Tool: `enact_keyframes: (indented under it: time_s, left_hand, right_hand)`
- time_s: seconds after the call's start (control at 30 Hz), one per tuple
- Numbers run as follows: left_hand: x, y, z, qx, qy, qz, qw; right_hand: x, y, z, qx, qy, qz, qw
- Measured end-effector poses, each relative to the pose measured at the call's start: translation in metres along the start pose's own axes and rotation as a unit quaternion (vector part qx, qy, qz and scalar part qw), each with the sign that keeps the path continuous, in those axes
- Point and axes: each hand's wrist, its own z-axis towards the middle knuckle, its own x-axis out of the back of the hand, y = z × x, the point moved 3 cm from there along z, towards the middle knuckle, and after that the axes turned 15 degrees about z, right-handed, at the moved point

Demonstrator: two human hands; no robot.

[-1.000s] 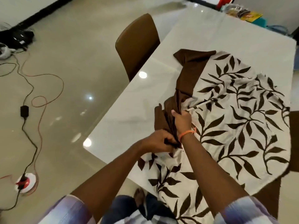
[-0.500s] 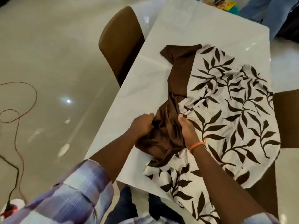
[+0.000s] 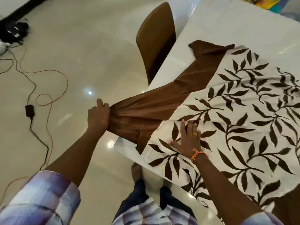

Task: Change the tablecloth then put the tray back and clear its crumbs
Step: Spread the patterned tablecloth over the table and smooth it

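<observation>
Tablecloth [image 3: 235,120] lies half spread on the white counter [image 3: 227,26], its brown border [image 3: 162,104] pulled taut off the near corner. I judge that a harder tug could drag the whole cloth askew or off the edge. My left hand [image 3: 98,116] has its fingers clenched round the bunched border; my right hand [image 3: 188,140] presses flat, fingers straight, on the leaf print.

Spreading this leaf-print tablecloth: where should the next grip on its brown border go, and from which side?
Grip the brown border at its far folded corner, coming from the chair side of the table. That end lies doubled over and slack, while the left hand already stretches the near end and the right hand presses the print flat.
</observation>
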Motion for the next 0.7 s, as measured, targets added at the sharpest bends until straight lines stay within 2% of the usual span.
enact_keyframes:
  time_s: [0.07,0.1,0.13,0.17,0.2,0.23,0.27,0.3,0.33,0.37,0.43,0.47,0.53,0.6,0.63,0.7]
  left_hand:
    - [-0.003,-0.013,-0.009,0.043,0.052,0.011,0.998]
    - [-0.010,-0.019,-0.013,0.076,0.060,-0.034,0.995]
    - [-0.017,-0.024,-0.020,0.130,0.026,-0.125,0.983]
    - [-0.028,-0.025,-0.029,0.204,-0.069,-0.249,0.944]
    - [-0.041,-0.019,-0.040,0.264,-0.193,-0.383,0.864]
    - [-0.052,-0.008,-0.053,0.287,-0.320,-0.474,0.768]
    - [-0.054,0.007,-0.069,0.267,-0.443,-0.512,0.686]
    - [-0.056,0.022,-0.084,0.229,-0.526,-0.529,0.626]
    - [-0.057,0.033,-0.094,0.201,-0.558,-0.550,0.588]
    - [-0.064,0.041,-0.096,0.196,-0.539,-0.587,0.571]
    - [-0.068,0.050,-0.093,0.240,-0.421,-0.680,0.550]
    - [-0.067,0.050,-0.090,0.270,-0.350,-0.704,0.557]
    - [-0.058,0.045,-0.087,0.315,-0.232,-0.695,0.604]
    - [-0.048,0.038,-0.090,0.338,-0.164,-0.685,0.625]
    - [-0.045,0.035,-0.095,0.343,-0.139,-0.692,0.619]
    - [-0.039,0.030,-0.108,0.359,-0.101,-0.718,0.587]
  right_hand:
    - [-0.005,0.001,-0.008,0.016,-0.049,-0.033,0.998]
    - [-0.006,0.002,-0.012,0.026,-0.065,-0.045,0.996]
    - [-0.006,0.002,-0.015,0.033,-0.074,-0.053,0.995]
    - [-0.006,0.002,-0.019,0.036,-0.078,-0.057,0.995]
    - [-0.008,0.002,-0.021,0.034,-0.077,-0.056,0.995]
    - [-0.009,0.000,-0.023,0.029,-0.072,-0.050,0.996]
    - [-0.011,-0.002,-0.024,0.021,-0.065,-0.039,0.997]
    - [-0.013,-0.006,-0.027,0.014,-0.058,-0.028,0.998]
    - [-0.016,-0.011,-0.029,0.008,-0.050,-0.021,0.999]
    - [-0.019,-0.016,-0.033,0.004,-0.041,-0.019,0.999]
    - [-0.024,-0.023,-0.040,-0.001,-0.028,-0.023,0.999]
    - [-0.028,-0.025,-0.044,-0.001,-0.025,-0.023,0.999]
    - [-0.034,-0.026,-0.052,0.000,-0.018,-0.016,1.000]
    - [-0.039,-0.026,-0.060,-0.008,-0.002,-0.011,1.000]
    - [-0.042,-0.025,-0.065,-0.010,0.008,-0.007,1.000]
    - [-0.048,-0.023,-0.074,0.002,0.018,0.007,1.000]
